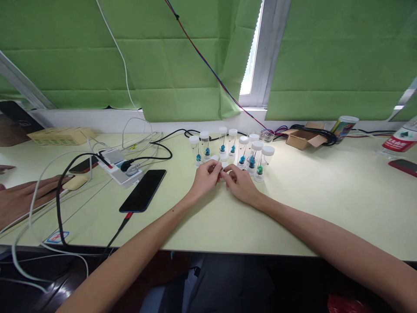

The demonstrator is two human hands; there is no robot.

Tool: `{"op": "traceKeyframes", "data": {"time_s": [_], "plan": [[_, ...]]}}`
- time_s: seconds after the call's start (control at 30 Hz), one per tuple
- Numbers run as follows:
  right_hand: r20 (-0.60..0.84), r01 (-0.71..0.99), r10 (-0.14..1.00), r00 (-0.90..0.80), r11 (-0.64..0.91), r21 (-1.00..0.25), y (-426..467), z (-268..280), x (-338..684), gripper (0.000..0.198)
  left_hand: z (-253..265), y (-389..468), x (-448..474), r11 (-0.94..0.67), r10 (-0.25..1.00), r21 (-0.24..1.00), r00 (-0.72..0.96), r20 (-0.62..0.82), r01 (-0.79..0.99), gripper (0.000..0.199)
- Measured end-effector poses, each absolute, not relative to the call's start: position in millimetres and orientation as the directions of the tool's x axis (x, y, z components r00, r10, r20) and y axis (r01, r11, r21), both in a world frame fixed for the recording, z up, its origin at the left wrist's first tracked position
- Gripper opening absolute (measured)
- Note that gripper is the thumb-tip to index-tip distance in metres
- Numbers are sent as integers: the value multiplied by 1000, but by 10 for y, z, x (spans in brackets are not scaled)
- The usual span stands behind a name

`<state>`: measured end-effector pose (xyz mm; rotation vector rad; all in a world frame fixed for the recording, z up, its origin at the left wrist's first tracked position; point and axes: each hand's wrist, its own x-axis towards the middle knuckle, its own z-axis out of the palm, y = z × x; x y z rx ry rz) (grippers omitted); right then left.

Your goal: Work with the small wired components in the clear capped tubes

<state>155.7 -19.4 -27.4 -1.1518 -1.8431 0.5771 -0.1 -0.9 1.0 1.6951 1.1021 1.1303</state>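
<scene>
My left hand (207,177) and my right hand (241,184) meet over the table, thumbs and fingertips pinched close together. A tiny dark item seems to be between them, too small to name. White caps (223,158) show just behind my fingers, and what lies below them is hidden. Around my hands stand several clear capped tubes, such as the left one (194,150), with small blue parts and thin wires inside. Close to my right hand, one upright tube (264,160) contains a green part (259,170).
Left of me lie a black phone (143,191) on a cable, a power strip (120,169) and tangled cords. Another person's hand (29,200) rests at far left. Toward the back right are an open cardboard box (304,138), a can (344,128) and a bottle (400,141).
</scene>
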Motion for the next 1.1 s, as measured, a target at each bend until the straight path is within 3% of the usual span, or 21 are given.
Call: {"op": "traceKeyframes", "data": {"time_s": [0.3, 0.6, 0.8, 1.1], "plan": [[440, 490, 876, -197, 477, -730, -195, -266, 1552, 15, -26, 16, -9, -278, 943, 939, 245, 226, 203, 34], [452, 509, 863, -226, 501, -700, -181, -249, 1548, 42, -38, 17, -10, -293, 931, 939, 276, 238, 178, 33], [417, 512, 891, -179, 446, -734, -185, -271, 1546, 19, -21, 12, -12, -283, 939, 937, 256, 228, 205, 31], [443, 514, 876, -190, 474, -715, -199, -249, 1549, 16, -11, -7, -7, -290, 938, 925, 266, 223, 244, 30]]}}
